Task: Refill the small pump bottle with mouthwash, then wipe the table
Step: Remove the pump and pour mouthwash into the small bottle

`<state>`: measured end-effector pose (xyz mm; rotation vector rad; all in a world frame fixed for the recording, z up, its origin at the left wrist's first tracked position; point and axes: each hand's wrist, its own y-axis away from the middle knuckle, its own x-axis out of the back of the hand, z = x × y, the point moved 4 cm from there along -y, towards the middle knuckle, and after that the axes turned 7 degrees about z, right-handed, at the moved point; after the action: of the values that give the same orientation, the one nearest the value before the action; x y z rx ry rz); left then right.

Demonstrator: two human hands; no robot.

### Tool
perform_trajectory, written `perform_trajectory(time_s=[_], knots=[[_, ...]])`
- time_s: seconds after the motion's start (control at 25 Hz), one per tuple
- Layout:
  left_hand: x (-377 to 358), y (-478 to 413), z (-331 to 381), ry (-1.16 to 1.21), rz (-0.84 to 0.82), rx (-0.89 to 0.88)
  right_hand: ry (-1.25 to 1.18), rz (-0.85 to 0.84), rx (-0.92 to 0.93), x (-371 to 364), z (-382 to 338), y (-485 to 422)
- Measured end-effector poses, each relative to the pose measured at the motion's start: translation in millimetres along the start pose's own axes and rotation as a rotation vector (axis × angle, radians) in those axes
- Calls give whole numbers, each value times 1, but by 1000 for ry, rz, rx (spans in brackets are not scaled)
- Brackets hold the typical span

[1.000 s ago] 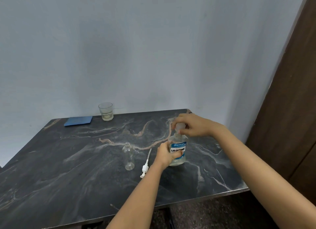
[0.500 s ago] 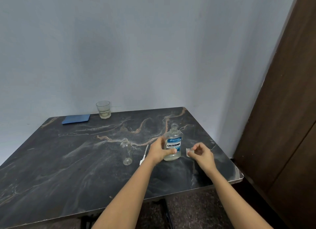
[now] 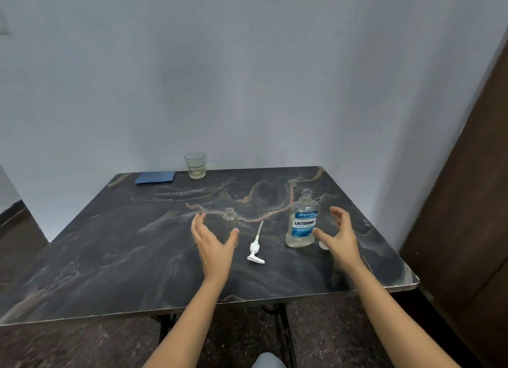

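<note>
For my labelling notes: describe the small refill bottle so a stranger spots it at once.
On the dark marbled table, look mid-table, just beyond the left hand. The small bottle stands upright, left of the white pump lying flat. Unlike the mouthwash bottle, it is tiny, clear and unlabelled.

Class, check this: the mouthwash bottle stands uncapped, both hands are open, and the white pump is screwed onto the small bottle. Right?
Not quite. The head view shows the white pump lying on the table between the small bottle and the mouthwash bottle, not screwed on. The rest holds: the mouthwash bottle stands uncapped, and the left hand and right hand are open.
</note>
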<state>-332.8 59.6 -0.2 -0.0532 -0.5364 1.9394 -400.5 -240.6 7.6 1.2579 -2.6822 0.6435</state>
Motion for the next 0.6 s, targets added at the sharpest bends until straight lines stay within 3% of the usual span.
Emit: perform_trajectory(time_s=[0.12, 0.28, 0.6], knots=[[-9, -16, -19, -3, -198, 102, -70, -200, -68, -31, -6, -6], [-21, -24, -23, -33, -328, 137, -105, -182, -126, -55, -2, -1], [9, -7, -36, -9, -219, 126, 33, -156, -26, -71, -24, 15]])
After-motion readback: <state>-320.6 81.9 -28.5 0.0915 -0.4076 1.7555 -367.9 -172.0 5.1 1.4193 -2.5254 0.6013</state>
